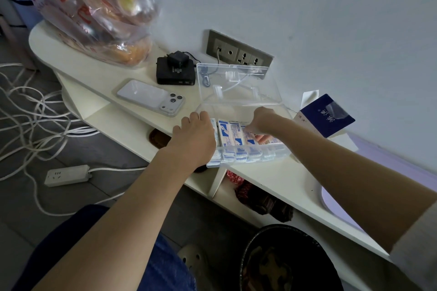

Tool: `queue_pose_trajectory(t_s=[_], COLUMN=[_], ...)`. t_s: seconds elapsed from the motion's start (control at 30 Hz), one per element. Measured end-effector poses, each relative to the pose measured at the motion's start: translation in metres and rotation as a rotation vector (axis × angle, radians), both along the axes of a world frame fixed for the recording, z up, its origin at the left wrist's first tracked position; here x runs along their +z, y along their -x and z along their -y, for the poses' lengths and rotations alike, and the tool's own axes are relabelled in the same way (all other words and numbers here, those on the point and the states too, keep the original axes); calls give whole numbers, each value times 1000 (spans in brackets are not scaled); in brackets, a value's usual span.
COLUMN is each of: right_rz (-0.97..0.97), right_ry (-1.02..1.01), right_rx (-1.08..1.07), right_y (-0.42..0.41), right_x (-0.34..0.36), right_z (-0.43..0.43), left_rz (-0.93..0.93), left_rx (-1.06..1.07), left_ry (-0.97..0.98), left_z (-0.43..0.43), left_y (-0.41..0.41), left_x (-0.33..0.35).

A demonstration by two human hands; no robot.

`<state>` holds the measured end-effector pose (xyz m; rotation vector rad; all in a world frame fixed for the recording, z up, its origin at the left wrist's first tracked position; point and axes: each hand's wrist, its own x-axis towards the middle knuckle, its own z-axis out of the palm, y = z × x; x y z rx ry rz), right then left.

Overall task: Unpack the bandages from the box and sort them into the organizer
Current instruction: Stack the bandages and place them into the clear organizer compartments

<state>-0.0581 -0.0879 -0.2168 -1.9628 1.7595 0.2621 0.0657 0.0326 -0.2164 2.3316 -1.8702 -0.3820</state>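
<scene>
We see a cream table [283, 179] set against a pale wall. On it, left to right, lie a clear plastic bag of bread [94, 14], a white phone in a clear case [151, 98], a small black box [176, 73] with a black plug adapter [178, 59] on top, and a dark blue cardboard box [327, 114] by the wall. A grey socket strip [238, 53] sits in the wall behind. On the floor lie white cables [35, 113] and a white power strip [67, 175].

The clear plastic organizer [260, 157] stands at the table's near edge, long axis along that edge, its clear lid [236, 87] raised toward the wall. Blue-and-white wrapped bandages [225, 132] lie in it side by side, long axes pointing toward the wall.

The left grip [194, 134] curls over the organizer's left end and hides it. The right grip [262, 120] reaches down onto the bandages at the right; we cannot tell whether it pinches one.
</scene>
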Motion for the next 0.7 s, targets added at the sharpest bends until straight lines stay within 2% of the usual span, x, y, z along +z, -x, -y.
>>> queue_pose_trajectory(t_s=[0.23, 0.47, 0.7], right_rz=[-21, 12, -105], right_ry=[8, -76, -24], right_rx=[19, -20, 66], right_y=[2, 13, 14], right_x=[4, 8, -1], right_z=[2, 2, -3], left_rz=[2, 5, 13], left_rx=[-4, 1, -10], left_ry=[3, 4, -23], left_z=[0, 1, -1], left_y=[0, 1, 2], left_x=[1, 2, 4])
